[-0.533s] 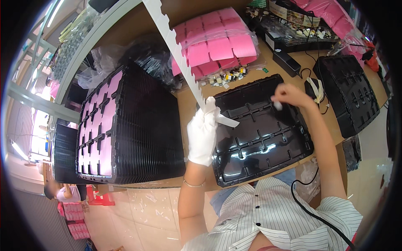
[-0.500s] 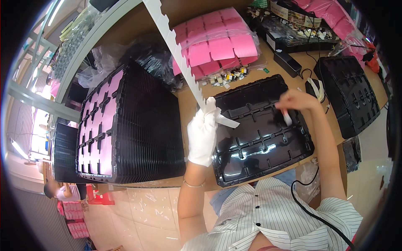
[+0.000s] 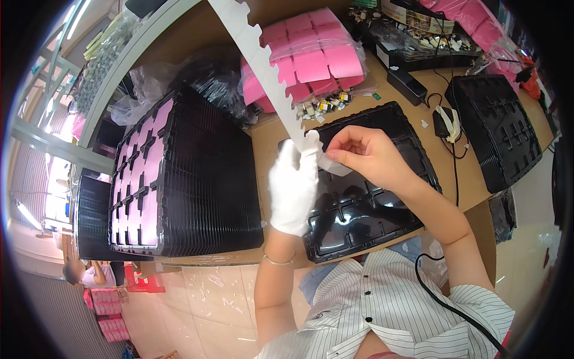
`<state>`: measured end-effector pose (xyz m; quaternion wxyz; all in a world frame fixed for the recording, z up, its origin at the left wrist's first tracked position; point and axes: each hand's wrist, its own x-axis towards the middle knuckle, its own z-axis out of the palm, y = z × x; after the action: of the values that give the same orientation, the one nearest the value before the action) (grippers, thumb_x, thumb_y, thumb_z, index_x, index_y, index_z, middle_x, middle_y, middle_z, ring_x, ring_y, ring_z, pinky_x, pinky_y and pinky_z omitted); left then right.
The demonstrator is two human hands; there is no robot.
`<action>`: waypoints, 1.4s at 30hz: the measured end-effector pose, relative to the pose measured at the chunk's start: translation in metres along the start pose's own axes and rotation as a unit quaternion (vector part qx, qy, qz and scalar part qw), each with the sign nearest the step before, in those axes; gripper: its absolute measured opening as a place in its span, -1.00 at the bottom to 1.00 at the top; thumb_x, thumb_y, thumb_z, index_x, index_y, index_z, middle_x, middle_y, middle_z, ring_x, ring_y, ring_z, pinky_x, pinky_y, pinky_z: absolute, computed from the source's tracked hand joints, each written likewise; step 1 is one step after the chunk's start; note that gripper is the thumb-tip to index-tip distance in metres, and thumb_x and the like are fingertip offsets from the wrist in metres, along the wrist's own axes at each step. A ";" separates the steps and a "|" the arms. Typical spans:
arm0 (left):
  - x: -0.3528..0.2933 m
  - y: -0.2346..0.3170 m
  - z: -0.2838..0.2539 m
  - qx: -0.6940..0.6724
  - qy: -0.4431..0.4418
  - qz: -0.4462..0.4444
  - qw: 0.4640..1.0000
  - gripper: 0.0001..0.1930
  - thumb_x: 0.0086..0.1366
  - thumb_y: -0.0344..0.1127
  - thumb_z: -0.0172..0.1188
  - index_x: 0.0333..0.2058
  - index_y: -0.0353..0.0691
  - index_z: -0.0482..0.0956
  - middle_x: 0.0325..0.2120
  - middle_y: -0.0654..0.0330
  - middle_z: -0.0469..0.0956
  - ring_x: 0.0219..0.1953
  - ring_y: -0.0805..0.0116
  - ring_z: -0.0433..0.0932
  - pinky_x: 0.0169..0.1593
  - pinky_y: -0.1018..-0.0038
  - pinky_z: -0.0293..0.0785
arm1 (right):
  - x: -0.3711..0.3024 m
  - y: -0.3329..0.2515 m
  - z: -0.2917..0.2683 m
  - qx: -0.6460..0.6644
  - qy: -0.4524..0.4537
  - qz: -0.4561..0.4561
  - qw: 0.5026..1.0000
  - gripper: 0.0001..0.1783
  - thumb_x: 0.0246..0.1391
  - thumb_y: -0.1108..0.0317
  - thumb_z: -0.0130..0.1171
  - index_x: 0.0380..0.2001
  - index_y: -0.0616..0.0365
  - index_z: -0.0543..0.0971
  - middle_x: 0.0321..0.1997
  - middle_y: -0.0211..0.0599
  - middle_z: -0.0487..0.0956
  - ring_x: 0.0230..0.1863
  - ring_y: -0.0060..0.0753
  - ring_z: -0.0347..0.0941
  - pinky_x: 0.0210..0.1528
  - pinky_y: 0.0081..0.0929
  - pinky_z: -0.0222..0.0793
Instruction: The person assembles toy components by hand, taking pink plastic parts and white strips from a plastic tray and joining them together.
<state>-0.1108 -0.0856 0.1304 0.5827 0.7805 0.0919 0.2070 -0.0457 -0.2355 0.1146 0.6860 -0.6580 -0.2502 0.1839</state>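
A long white strip (image 3: 254, 51) with a notched edge rises from my left hand (image 3: 293, 194). That hand wears a white glove, and its fingers are closed around the strip's lower part. My right hand (image 3: 373, 157) is bare, with thumb and index finger pinched on the short whitish end piece (image 3: 335, 167) that sticks out beside the glove. Whether this end piece is still joined to the strip is hidden by the glove. Beneath both hands lies a glossy black plastic tray (image 3: 365, 215) with moulded cross-shaped ridges.
On the left stands a tall stack of black trays (image 3: 209, 185), its outer face showing pink pads (image 3: 140, 179). Behind lie plastic-wrapped pink foam sheets (image 3: 311, 51) and small loose parts (image 3: 326, 106). To the right are a black power adapter (image 3: 406, 87), cables, and more black trays (image 3: 502, 128).
My right hand has moved left from above the tray's far right to the strip's end and now pinches it. The small white item at its fingers before no longer shows.
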 end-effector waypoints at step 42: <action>0.014 0.022 -0.008 0.022 -0.007 -0.032 0.999 -0.78 0.26 -0.23 0.31 -0.36 -0.30 0.62 -0.48 0.26 0.60 -0.44 0.61 0.46 -0.36 0.59 0.38 | 0.000 0.002 0.013 -0.031 0.078 -0.100 0.991 -0.81 0.05 0.37 0.33 -0.34 0.28 0.61 -0.40 -0.36 0.63 -0.35 -0.67 0.51 -0.27 -0.62 0.43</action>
<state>-0.1041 -0.0797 0.1558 0.5727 0.7909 0.1178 0.1808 -0.0529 -0.2251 0.1124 0.6975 -0.6632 -0.2660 0.0541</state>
